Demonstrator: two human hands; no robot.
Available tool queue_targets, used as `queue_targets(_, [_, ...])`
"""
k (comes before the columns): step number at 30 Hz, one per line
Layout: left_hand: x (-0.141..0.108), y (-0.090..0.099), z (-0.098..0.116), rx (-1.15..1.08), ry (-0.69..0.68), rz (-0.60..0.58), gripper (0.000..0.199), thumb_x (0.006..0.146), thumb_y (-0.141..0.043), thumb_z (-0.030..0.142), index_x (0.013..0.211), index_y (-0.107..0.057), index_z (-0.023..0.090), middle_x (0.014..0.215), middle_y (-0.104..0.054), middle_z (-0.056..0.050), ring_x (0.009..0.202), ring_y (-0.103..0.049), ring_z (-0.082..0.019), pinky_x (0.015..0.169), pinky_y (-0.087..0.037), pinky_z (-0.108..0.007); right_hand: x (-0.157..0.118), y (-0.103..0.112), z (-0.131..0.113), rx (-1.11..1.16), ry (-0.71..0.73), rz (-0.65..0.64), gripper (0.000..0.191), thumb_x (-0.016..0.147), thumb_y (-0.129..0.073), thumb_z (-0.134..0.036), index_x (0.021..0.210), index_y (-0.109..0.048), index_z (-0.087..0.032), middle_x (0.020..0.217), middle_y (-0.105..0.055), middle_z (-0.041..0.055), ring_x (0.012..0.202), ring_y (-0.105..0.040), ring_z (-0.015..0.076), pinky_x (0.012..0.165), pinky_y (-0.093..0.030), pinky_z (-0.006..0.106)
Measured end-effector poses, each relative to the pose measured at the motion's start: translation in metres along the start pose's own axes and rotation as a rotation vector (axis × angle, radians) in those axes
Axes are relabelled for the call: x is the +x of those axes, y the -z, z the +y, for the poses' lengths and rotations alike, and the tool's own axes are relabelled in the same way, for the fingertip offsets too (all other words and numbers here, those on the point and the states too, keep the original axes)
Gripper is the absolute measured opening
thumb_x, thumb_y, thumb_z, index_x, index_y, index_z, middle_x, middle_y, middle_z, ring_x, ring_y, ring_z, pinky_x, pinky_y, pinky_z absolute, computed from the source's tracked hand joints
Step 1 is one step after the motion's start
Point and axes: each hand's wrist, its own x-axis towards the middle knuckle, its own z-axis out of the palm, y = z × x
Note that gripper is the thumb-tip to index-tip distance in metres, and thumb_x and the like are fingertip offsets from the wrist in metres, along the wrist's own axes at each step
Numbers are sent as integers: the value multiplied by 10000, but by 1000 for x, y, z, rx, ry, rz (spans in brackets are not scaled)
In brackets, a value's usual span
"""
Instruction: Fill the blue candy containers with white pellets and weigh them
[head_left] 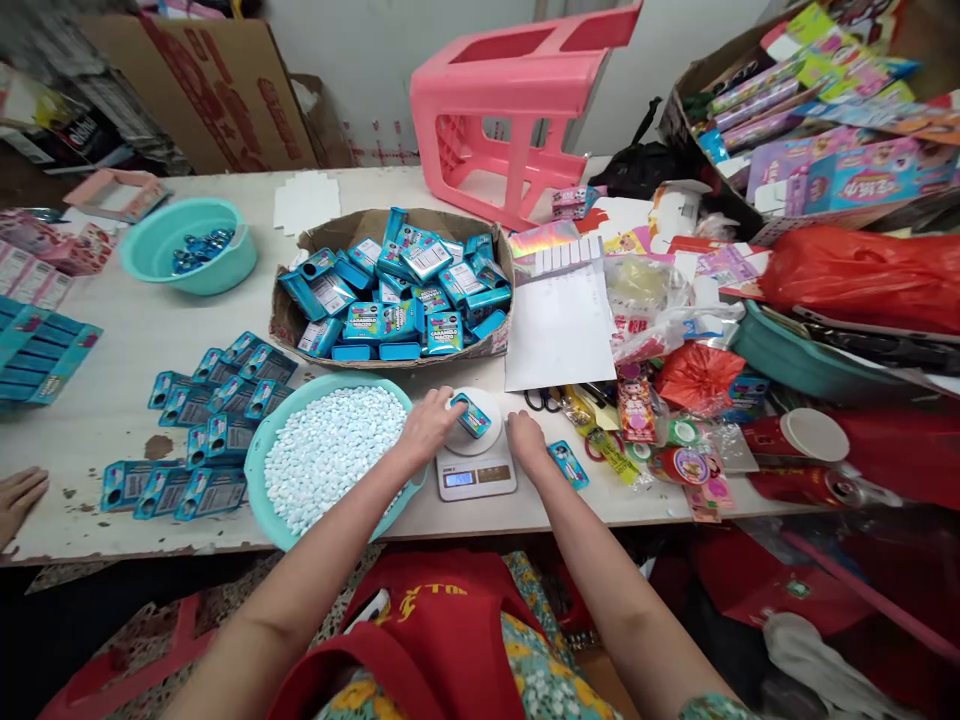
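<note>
A white kitchen scale [478, 478] with a lit display stands at the table's front edge. On its round plate is a small blue candy tin [472, 416], and my left hand [431, 428] has its fingers closed at the tin's left edge. My right hand [527, 440] rests curled beside the scale's right side; anything inside it is hidden. Another blue tin [568, 465] lies on the table just right of that hand. Under my left forearm is a turquoise basin [259, 470] filled with small pale candies [330, 450].
Behind the scale stands a cardboard box [502, 335] of blue tins. Upright blue packs [206, 405] stand in rows at left, near another person's hand [21, 500]. A second basin [187, 215], a pink stool [517, 80], white paper [559, 330] and scissors [541, 400] lie around.
</note>
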Motion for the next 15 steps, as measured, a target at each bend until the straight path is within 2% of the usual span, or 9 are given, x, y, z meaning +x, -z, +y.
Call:
queue_targets(2, [6,-3,5,9,-7,-39,198,888,-464,237,1008,-620,252,1128,-531,-76,1008,-495,-229,700,-436,-305,-3,-1,0,-7,16,2,223,930,-503,-283,1073,-597,-141,1093,-617,80,937,-616,178,812,-504,355])
queue_targets(4, [5,1,6,-47,38,-20,156,880,-493,275,955,-626,243,1112,-533,-70,1006,-500,-224,681,-439,-294,-4,-2,-1,-9,30,2,232,938,-426,-178,1019,-634,-119,1045,-633,131,926,-630,182,786,-472,295])
queue_targets(6, [-4,15,-1,-109,118,62,135,864,-528,297,946,-619,241,1141,-525,-59,1012,-511,-209,685,-447,-282,-4,-5,-1,-10,42,5,263,914,-402,-128,1021,-641,-99,1031,-632,167,931,-637,208,754,-449,286])
queue_targets(8, [-22,37,-22,-180,221,218,121,849,-554,298,932,-612,231,1144,-528,-54,993,-533,-185,719,-459,-273,-4,-7,-2,-3,68,10,282,893,-396,-111,1031,-641,-95,1030,-630,179,944,-636,230,745,-435,292])
queue_targets(10, [-52,68,-61,-247,316,431,102,834,-574,293,891,-610,216,1089,-554,-56,966,-551,-173,784,-464,-282,-5,-7,-3,9,90,16,279,879,-407,-115,1022,-645,-92,1024,-630,181,949,-634,247,740,-426,299])
queue_targets(12, [-93,103,-114,-234,422,634,106,810,-595,301,848,-611,204,1017,-574,-60,975,-550,-192,852,-454,-322,-6,-6,-5,28,97,31,272,869,-421,-123,1023,-643,-88,1038,-624,182,949,-631,255,742,-419,302])
queue_targets(14, [-139,136,-172,-115,629,768,116,779,-607,298,801,-607,184,979,-576,-68,975,-538,-221,883,-442,-368,-7,-5,-9,53,85,52,276,868,-423,-133,1041,-632,-80,1059,-614,186,948,-625,256,748,-414,305])
queue_targets(15, [-159,150,-199,-54,769,795,118,759,-616,290,783,-602,175,946,-577,-69,965,-533,-237,893,-436,-397,-7,-4,-11,68,73,63,281,871,-419,-136,1052,-626,-76,1069,-610,188,948,-621,252,752,-412,305])
